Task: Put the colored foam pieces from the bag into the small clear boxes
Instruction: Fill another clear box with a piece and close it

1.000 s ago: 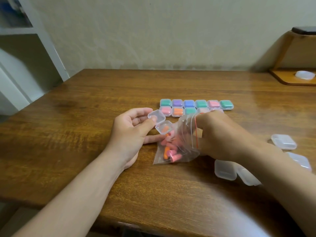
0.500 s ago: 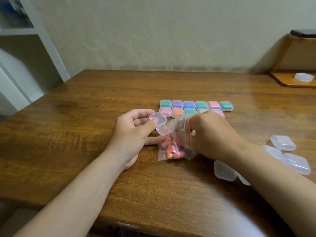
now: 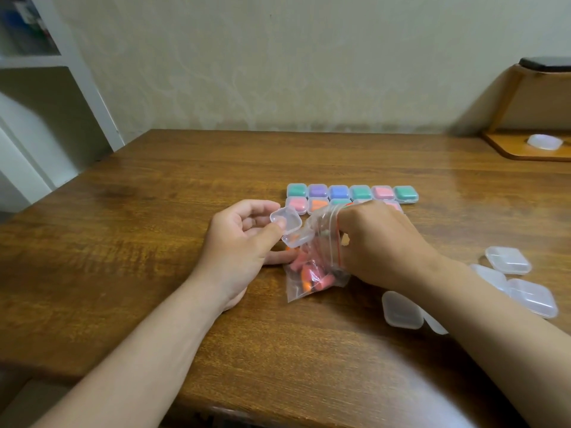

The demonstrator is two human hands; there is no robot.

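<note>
Now mid-fill, by my read. Left hand (image 3: pixel 244 245) pinches an open box (image 3: pixel 289 228), thumb on top of the hinged lid and fingers curled behind it. Both halves look empty. The box sits right at the mouth of the bag (image 3: pixel 312 285); I cannot tell whether it touches the plastic or is just in front of it.

Right hand (image 3: pixel 383 245) is at the bag's mouth, knuckles up, with the red zip line running across its front edge. The bag lies on the table (image 3: pixel 154 230) between my hands, with pink and orange foam pieces (image 3: pixel 309 270) bunched in its lower half.

Next move, as I judge it:
- draw one piece out through the mouth
- seat it in the box's lower half
- press the lid closed and set the box with the filled boxes (image 3: pixel 360 192), which stand in two rows behind

The thin plastic will likely drag along with the hand, so the bag needs steadying.

Hard to make out:
- my right fingertips are hidden behind the back of the hand and the crumpled plastic, so I cannot tell whether they are spread or already pinching a piece
- how many pieces are left, as they overlap
- the front row of filled boxes is partly covered by my right hand
- the empty boxes (image 3: pixel 508 261) to the right are partly hidden by my forearm
</note>
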